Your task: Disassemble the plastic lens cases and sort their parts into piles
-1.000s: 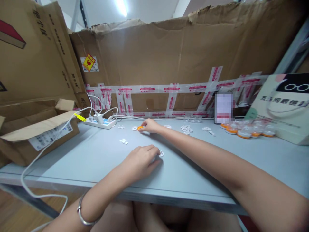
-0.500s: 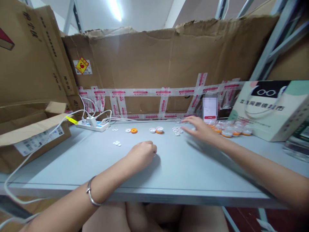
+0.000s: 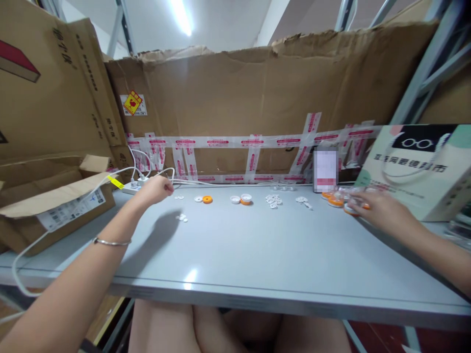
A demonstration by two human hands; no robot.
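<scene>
My left hand is raised over the left side of the table, its fingers curled together. Whatever they may hold is hidden. Below and to its right lie two small groups of white discs. My right hand reaches into a cluster of small clear-topped containers with orange bases at the right. Its fingertips are among them, blurred and partly covered, so a grip cannot be made out. Along the middle sit a white ring beside an orange disc, and a white ring beside a white-and-orange round part.
Small white pieces and more white parts lie right of centre, with clear pieces behind. A phone leans against the cardboard. A paper bag stands right; an open carton and power strip stand left.
My left hand has moved left and up from the table's middle. My right hand has moved right, from near the small white pieces to the orange-based containers. The view has shifted slightly.
</scene>
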